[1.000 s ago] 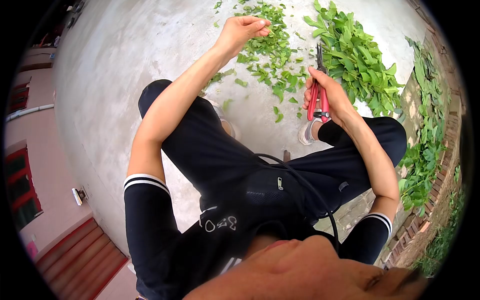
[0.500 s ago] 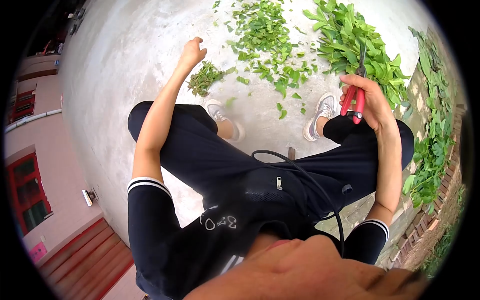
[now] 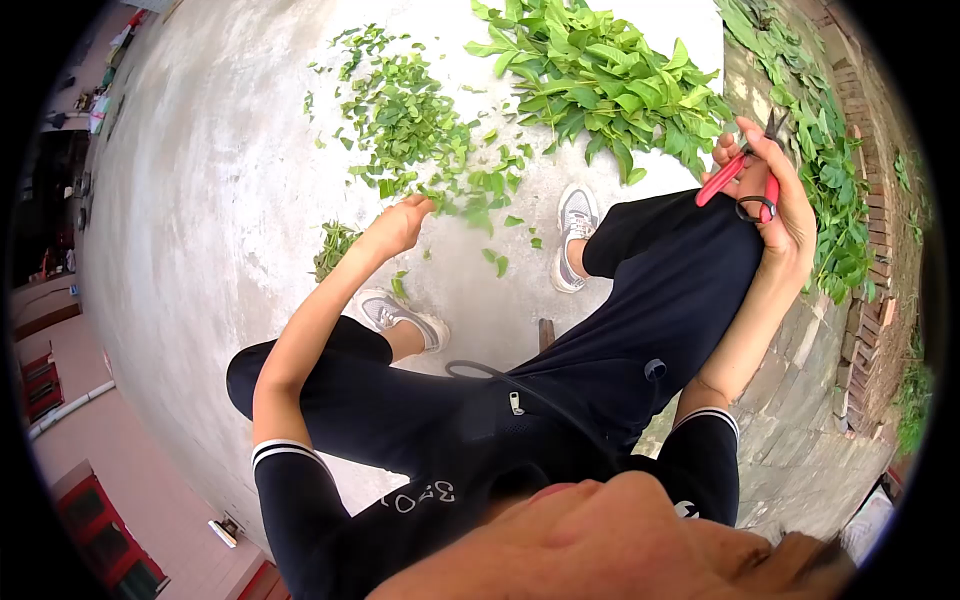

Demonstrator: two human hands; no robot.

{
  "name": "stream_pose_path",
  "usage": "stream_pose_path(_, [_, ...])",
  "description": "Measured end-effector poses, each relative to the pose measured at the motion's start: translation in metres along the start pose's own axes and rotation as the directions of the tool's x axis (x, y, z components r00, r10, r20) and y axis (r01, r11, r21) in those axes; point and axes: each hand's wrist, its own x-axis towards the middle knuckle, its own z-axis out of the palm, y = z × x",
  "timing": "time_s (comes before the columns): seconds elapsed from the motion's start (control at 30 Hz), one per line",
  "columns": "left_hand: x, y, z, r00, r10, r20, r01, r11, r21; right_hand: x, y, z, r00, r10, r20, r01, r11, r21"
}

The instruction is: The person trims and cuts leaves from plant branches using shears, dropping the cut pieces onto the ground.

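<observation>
My right hand [image 3: 785,215] holds a pair of pruning shears [image 3: 768,195] with red handles above my right knee. The handles are spread and the short dark blades point up and away. My left hand [image 3: 398,226] is closed, fingertips together, low over the concrete by the near edge of the scattered cut leaves [image 3: 395,115]. Whatever is between those fingers, if anything, is too small to make out. Left of that hand lies a small bundle of stems [image 3: 333,248], partly behind my forearm. A large heap of leafy green branches [image 3: 610,80] rests ahead, between the cut leaves and the shears.
My shoes [image 3: 577,225] stand apart on the pale concrete floor [image 3: 230,190]. More greenery [image 3: 835,180] lies along a brick edging [image 3: 880,215] at the right. A black cord [image 3: 480,370] crosses my lap. Red-framed windows [image 3: 100,535] show at the far left.
My head view has turned, shifting the scene. My left hand has moved from beyond the stem bundle to the cut leaves, its fingers now together. The shears' handles are spread wider.
</observation>
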Motion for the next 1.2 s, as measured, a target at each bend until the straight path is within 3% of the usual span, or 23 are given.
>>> stream_pose_path(0.1, [0.107,-0.007,0.021,0.965,0.015,-0.262,-0.060,0.984,-0.166,0.000,-0.002,0.006,0.997,0.036,-0.061,-0.039,0.998,-0.042])
stream_pose_path(0.13, [0.143,-0.001,0.033,0.949,-0.090,-0.303,-0.009,0.951,-0.309,-0.002,-0.003,0.012,0.994,0.036,-0.103,-0.042,0.998,-0.050])
stream_pose_path(0.17, [0.185,-0.001,0.055,0.933,-0.214,-0.290,0.037,0.858,-0.512,-0.001,-0.003,0.011,0.989,0.039,-0.146,-0.048,0.997,-0.058])
stream_pose_path(0.2, [0.229,-0.001,0.084,0.909,-0.349,-0.230,0.097,0.710,-0.697,0.003,-0.001,0.001,0.998,0.040,-0.049,-0.040,0.999,-0.012])
stream_pose_path(0.27, [0.280,0.030,0.117,0.870,-0.473,-0.141,0.137,0.506,-0.852,0.000,-0.001,0.005,0.996,0.035,-0.085,-0.033,0.999,0.024])
stream_pose_path(0.37, [0.347,0.050,0.186,0.693,-0.542,-0.475,0.267,0.805,-0.529,-0.005,0.000,0.012,0.991,-0.008,-0.137,0.004,1.000,-0.026])
stream_pose_path(0.47, [0.360,0.093,0.166,0.574,-0.725,-0.381,0.629,0.688,-0.363,-0.011,0.000,0.022,0.985,-0.084,-0.149,0.062,0.987,-0.147])
stream_pose_path(0.57, [0.364,0.080,0.166,0.609,-0.760,-0.227,0.539,0.607,-0.585,-0.011,-0.001,0.025,0.989,-0.079,-0.126,0.052,0.977,-0.205])
stream_pose_path(0.6, [0.369,0.057,0.185,0.702,-0.661,-0.265,0.385,0.665,-0.640,-0.010,-0.002,0.024,0.988,-0.061,-0.139,0.034,0.982,-0.185])
stream_pose_path(0.7, [0.321,0.039,0.163,0.907,-0.382,-0.179,0.001,0.426,-0.905,-0.009,-0.001,0.020,0.990,-0.041,-0.136,0.015,0.982,-0.187])
stream_pose_path(0.8, [0.229,0.055,0.094,0.952,-0.269,-0.142,-0.036,0.365,-0.930,-0.005,0.005,0.014,0.997,-0.007,-0.073,-0.004,0.989,-0.147])
stream_pose_path(0.9, [0.143,0.046,0.046,0.965,-0.222,-0.137,-0.035,0.412,-0.910,-0.006,0.009,0.025,0.986,0.151,0.064,-0.144,0.984,-0.102])
stream_pose_path(0.97, [0.087,0.036,0.014,0.974,-0.182,-0.137,-0.018,0.537,-0.844,-0.009,0.012,0.037,0.932,0.300,0.205,-0.287,0.954,-0.091])
stream_pose_path(1.03, [0.027,0.033,-0.018,0.983,-0.134,-0.127,-0.015,0.631,-0.776,-0.017,0.019,0.058,0.920,0.354,0.170,-0.313,0.923,-0.225])
stream_pose_path(1.1, [-0.028,0.039,-0.050,0.961,-0.213,-0.174,0.046,0.749,-0.661,-0.016,0.037,0.071,0.918,0.358,0.171,-0.281,0.891,-0.358])
stream_pose_path(1.17, [-0.079,0.049,-0.082,0.924,-0.236,-0.300,0.046,0.849,-0.526,-0.021,0.061,0.090,0.898,0.389,0.208,-0.263,0.850,-0.456])
stream_pose_path(1.2, [-0.103,0.052,-0.092,0.904,-0.241,-0.354,0.060,0.890,-0.452,-0.017,0.077,0.094,0.870,0.459,0.182,-0.333,0.817,-0.471])
